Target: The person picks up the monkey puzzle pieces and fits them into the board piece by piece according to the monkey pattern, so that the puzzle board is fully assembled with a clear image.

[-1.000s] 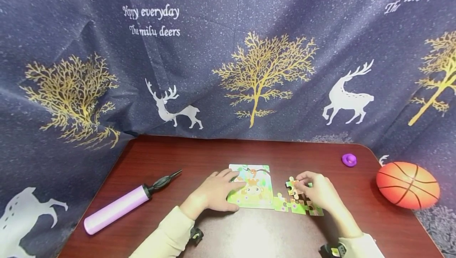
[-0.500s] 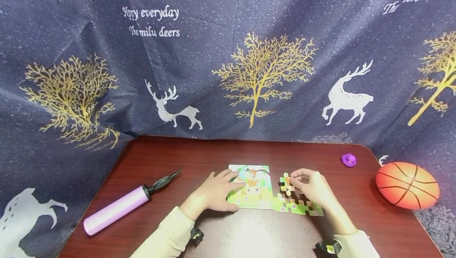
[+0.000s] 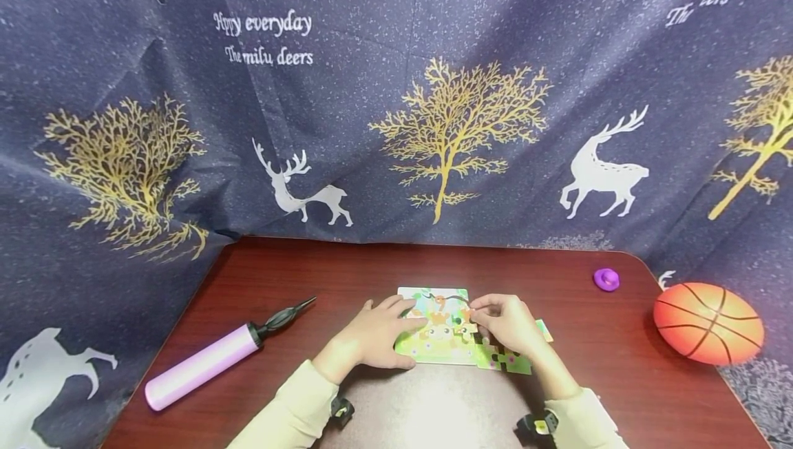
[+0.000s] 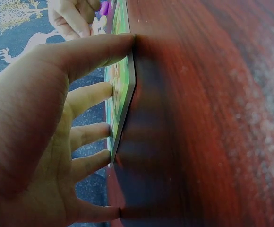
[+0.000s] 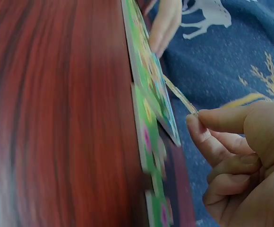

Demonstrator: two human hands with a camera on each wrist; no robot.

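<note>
My left hand (image 3: 374, 339) lies with spread fingers on the left side of a monkey picture board (image 3: 434, 352). In the left wrist view the thumb meets the board's near edge and some fingertips touch its face. My right hand (image 3: 511, 328) pinches a jigsaw puzzle piece (image 5: 180, 94) between thumb and forefinger, its other fingers curled. That piece is held over the board's right part, seen nearly edge-on in the right wrist view. A row of joined green puzzle pieces (image 3: 489, 358) lies against the board's lower right, partly hidden by the right hand.
Right of the right hand shows part of another puzzle piece (image 3: 544, 330). A pink hand pump (image 3: 204, 372) lies at left. A small purple toy hat (image 3: 607, 279) sits back right, near an orange basketball-patterned ball (image 3: 709, 323). A deer-print cloth (image 3: 372, 125) hangs behind the table.
My right hand has moved left with the puzzle piece, from above the joined row to over the picture board. The left hand has stayed in place.
</note>
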